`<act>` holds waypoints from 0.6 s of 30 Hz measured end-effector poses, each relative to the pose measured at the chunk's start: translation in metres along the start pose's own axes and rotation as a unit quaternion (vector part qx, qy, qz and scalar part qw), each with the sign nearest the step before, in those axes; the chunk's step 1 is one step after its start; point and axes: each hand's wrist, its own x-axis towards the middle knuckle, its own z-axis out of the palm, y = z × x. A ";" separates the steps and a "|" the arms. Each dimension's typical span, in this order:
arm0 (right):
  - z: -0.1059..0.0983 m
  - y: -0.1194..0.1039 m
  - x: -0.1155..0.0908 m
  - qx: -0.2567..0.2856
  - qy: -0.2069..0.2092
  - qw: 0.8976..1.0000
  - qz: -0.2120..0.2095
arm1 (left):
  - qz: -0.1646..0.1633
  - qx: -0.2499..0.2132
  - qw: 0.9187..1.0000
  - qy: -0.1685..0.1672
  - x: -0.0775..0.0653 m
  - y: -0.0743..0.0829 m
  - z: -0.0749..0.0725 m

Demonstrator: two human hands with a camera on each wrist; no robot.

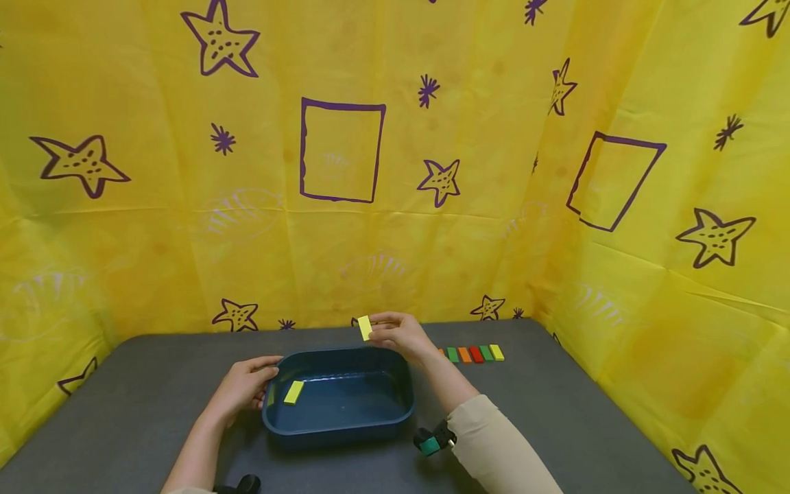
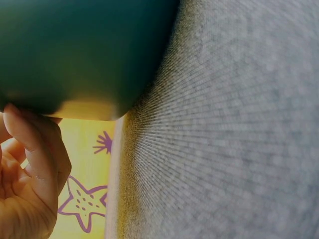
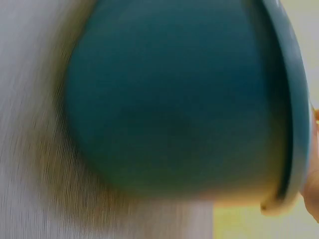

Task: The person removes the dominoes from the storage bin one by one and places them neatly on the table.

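Observation:
A dark blue rectangular tub stands on the table, with one yellow block lying inside toward its left end. My left hand grips the tub's left end at the rim; in the left wrist view the fingers of that hand are bent against the tub's wall. Above the tub's far rim, my right hand pinches another yellow block between its fingertips. Only the edge of the right hand shows in the right wrist view, mostly hidden behind the tub.
Beyond my right forearm, a row of small coloured blocks in orange, green, red and yellow lies on the dark grey table. The forearm covers the row's left end. Yellow cloth with purple drawings hangs at the back and sides.

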 end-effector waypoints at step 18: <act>-0.125 0.040 -0.016 -0.032 0.162 0.986 0.018 | -0.004 0.004 1.000 -0.001 0.000 0.001 0.000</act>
